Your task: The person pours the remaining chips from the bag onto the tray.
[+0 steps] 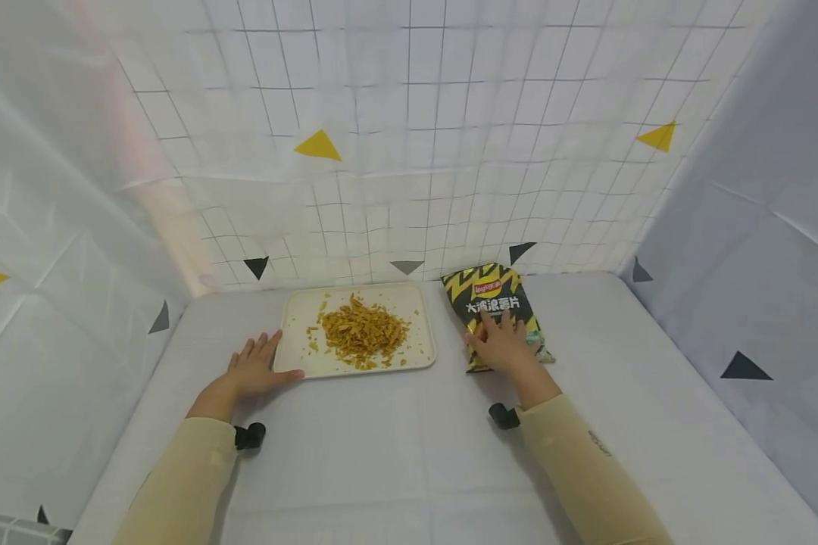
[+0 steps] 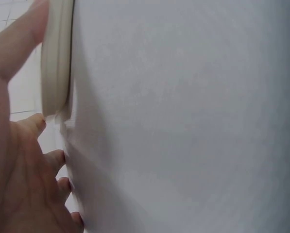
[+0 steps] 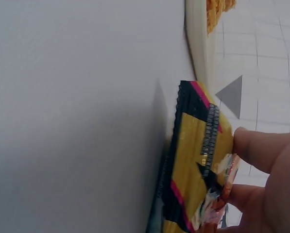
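A cream tray [image 1: 419, 333] with a heap of crushed yellow chips [image 1: 364, 331] lies on the white table. My left hand [image 1: 251, 372] is spread at the tray's near left corner. In the left wrist view, the thumb touches the tray's rim [image 2: 57, 58] and the index fingertip meets the corner. To the right of the tray, a black and yellow potato chip bag [image 1: 469, 304] lies flat, front side up. My right hand [image 1: 507, 350] rests on the bag's lower half with fingers spread. The right wrist view shows the bag's near end [image 3: 191, 145] under the thumb and fingers.
A white grid-patterned sheet [image 1: 409, 204] with yellow, black and grey triangles stands behind the tray and bag. Plain sheets [image 1: 743, 265] close off both sides. A small black device [image 1: 250, 436] sits at each wrist, beside the beige sleeves.
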`<move>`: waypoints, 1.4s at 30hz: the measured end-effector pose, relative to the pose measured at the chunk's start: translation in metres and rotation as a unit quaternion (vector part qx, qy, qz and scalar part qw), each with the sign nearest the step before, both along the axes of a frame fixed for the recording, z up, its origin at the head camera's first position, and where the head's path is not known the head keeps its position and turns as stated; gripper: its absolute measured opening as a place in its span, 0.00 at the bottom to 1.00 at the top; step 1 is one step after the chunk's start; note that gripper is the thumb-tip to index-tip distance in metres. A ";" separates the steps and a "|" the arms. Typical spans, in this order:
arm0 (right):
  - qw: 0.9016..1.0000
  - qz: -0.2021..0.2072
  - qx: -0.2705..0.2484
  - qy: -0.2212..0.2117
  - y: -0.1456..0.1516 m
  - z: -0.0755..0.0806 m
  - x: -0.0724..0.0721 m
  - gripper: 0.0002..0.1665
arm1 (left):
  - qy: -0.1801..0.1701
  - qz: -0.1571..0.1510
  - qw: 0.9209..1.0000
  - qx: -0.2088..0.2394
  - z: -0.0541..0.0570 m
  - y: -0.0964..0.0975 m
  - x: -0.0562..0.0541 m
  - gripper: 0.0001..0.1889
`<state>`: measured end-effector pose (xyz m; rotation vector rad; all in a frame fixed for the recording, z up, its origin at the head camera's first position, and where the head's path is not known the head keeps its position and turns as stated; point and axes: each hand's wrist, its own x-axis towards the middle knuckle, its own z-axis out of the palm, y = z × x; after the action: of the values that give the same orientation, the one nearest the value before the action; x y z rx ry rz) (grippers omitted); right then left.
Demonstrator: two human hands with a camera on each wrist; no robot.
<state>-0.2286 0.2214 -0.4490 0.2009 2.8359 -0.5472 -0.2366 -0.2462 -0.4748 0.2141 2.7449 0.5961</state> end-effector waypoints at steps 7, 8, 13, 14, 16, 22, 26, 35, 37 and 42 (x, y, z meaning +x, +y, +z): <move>1.000 -0.010 -0.008 -0.013 -0.012 0.003 -0.002 0.45 | -0.003 0.008 1.000 0.004 -0.002 -0.001 0.000 0.63; 1.000 -0.011 -0.008 -0.012 -0.013 0.004 -0.002 0.46 | -0.003 0.006 1.000 0.007 -0.002 -0.001 0.000 0.63; 1.000 0.003 0.002 0.031 -0.003 0.011 0.000 0.47 | 0.002 0.005 1.000 0.007 -0.009 -0.002 -0.004 0.66; 0.999 0.012 0.007 0.045 0.001 0.013 0.000 0.47 | 0.003 0.004 1.000 0.008 -0.010 -0.002 -0.006 0.66; 0.997 0.033 0.015 0.067 0.008 0.015 -0.002 0.47 | 0.006 0.005 1.000 0.005 -0.014 -0.004 -0.008 0.66; 0.997 0.065 -0.003 0.048 0.019 0.006 -0.009 0.47 | -0.002 0.007 1.000 0.004 -0.002 0.000 -0.001 0.64; 0.997 0.074 -0.004 0.020 0.021 -0.005 -0.012 0.46 | -0.008 0.010 1.000 0.004 0.004 0.004 0.002 0.62; 0.997 0.074 0.005 0.024 0.018 -0.012 -0.016 0.47 | -0.008 0.014 1.000 -0.004 0.003 0.004 0.000 0.62; 0.997 0.069 0.003 0.022 0.018 -0.011 -0.015 0.47 | -0.007 0.012 1.000 -0.002 0.002 0.005 0.000 0.62; 0.998 0.055 -0.006 0.034 0.021 -0.003 -0.009 0.46 | -0.005 0.005 1.000 -0.005 0.001 0.004 -0.001 0.62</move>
<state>-0.2376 0.2425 -0.4519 0.0226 2.8873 -0.5584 -0.2372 -0.2424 -0.4742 0.1944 2.7402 0.5850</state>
